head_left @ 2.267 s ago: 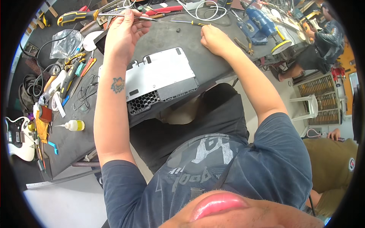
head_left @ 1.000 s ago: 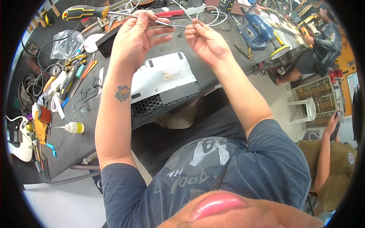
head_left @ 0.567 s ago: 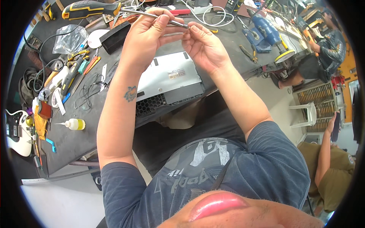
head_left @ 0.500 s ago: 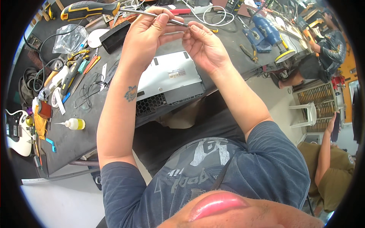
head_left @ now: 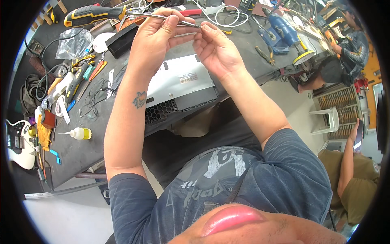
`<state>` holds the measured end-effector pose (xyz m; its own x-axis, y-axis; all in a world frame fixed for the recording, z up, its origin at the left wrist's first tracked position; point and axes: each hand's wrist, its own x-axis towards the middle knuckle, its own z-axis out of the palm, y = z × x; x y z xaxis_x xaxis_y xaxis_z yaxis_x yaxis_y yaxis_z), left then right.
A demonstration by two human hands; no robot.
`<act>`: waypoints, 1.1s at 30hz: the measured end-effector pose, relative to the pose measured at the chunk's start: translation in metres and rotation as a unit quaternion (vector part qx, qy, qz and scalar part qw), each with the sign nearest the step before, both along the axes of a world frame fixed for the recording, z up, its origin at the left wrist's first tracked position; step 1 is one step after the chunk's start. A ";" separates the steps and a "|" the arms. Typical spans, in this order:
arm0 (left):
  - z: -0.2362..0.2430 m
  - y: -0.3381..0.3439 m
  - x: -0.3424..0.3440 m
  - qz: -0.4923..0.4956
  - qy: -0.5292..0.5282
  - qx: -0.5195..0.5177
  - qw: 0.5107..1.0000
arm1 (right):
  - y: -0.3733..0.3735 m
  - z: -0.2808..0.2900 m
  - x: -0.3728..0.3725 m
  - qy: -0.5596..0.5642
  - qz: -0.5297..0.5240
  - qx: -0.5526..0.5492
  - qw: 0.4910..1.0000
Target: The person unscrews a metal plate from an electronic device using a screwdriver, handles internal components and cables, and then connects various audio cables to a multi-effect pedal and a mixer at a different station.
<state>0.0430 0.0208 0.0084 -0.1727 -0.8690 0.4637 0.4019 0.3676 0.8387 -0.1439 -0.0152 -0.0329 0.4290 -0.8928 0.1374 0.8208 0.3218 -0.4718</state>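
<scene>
Black-yellow screwdriver crosses the gripping left hand, right hand pinching its tip.

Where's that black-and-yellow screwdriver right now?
The screwdriver spans the head view's upper left, its shaft in the left hand and its tip at the right hand.

The left hand holds a screwdriver, the right hand pinching its tip

A head-worn fisheye camera looks down from close above the hands and workbench.
</scene>
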 end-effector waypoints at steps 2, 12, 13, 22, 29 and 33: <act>0.001 0.000 0.000 0.002 -0.005 -0.008 1.000 | 0.000 0.000 0.000 0.003 -0.002 -0.005 1.000; -0.001 -0.002 0.005 -0.006 0.012 -0.013 1.000 | 0.005 0.002 0.003 0.013 -0.019 -0.022 1.000; 0.001 0.001 0.004 0.007 0.008 -0.015 1.000 | 0.005 0.003 0.003 0.012 -0.017 -0.022 1.000; 0.009 0.016 -0.003 0.051 -0.010 0.087 0.995 | 0.002 -0.007 -0.002 0.175 -0.103 -0.157 0.967; -0.006 0.006 -0.001 -0.005 -0.067 0.090 0.994 | 0.002 0.011 -0.029 0.398 -0.164 -0.251 0.867; 0.000 0.021 -0.016 -0.107 -0.249 0.053 0.961 | -0.015 0.057 -0.070 0.339 -0.209 -0.312 0.862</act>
<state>0.0271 0.0414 0.0080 -0.5307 -0.8263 0.1887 -0.0017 0.2236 0.9747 -0.2135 -0.0305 0.0242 0.2575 -0.8318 0.4918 0.2703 -0.4266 -0.8631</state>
